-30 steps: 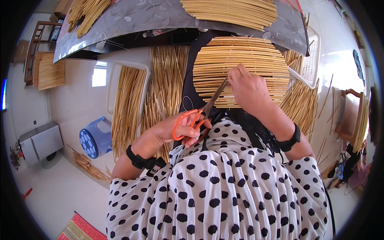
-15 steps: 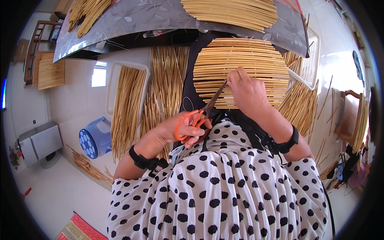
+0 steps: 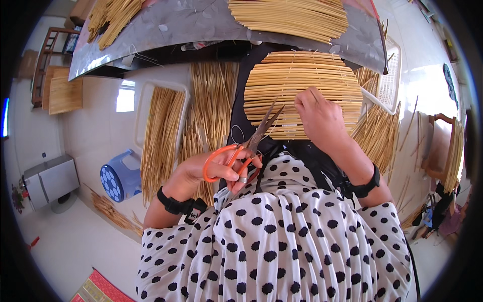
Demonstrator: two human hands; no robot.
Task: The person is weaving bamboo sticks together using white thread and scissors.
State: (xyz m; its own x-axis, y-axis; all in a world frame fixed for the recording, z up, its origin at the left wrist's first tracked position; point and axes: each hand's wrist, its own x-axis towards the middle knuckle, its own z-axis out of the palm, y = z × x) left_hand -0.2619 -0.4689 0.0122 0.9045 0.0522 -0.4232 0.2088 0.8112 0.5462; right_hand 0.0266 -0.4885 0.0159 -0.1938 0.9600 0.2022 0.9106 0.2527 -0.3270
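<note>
A rounded mat (image 3: 282, 75) of straw-coloured stalks, bound side by side by threads, lies across my lap. My left hand (image 3: 229, 171) is closed through the orange loops of a pair of scissors (image 3: 259, 136). Their dark blades are parted, with the tips over the mat's lower left part. Over the right half of the mat, my right hand (image 3: 322, 118) is closed in a pinch; whatever is between the fingertips is too small to make out. A thin pale loop of thread or wire (image 3: 236, 132) shows beside the blades.
Ahead stands a grey-covered table (image 3: 191, 25) bearing another stalk mat (image 3: 289, 17) and a stalk bundle (image 3: 114, 20). A white basket (image 3: 143, 108) of stalks is at left, beside a blue stool (image 3: 121, 176). Loose stalks (image 3: 375, 138) and a white basket (image 3: 392, 75) lie at right.
The scissors' blades have spread apart, and my left hand has shifted left and slightly down with them. My right hand has moved a little to the right, away from the tips.
</note>
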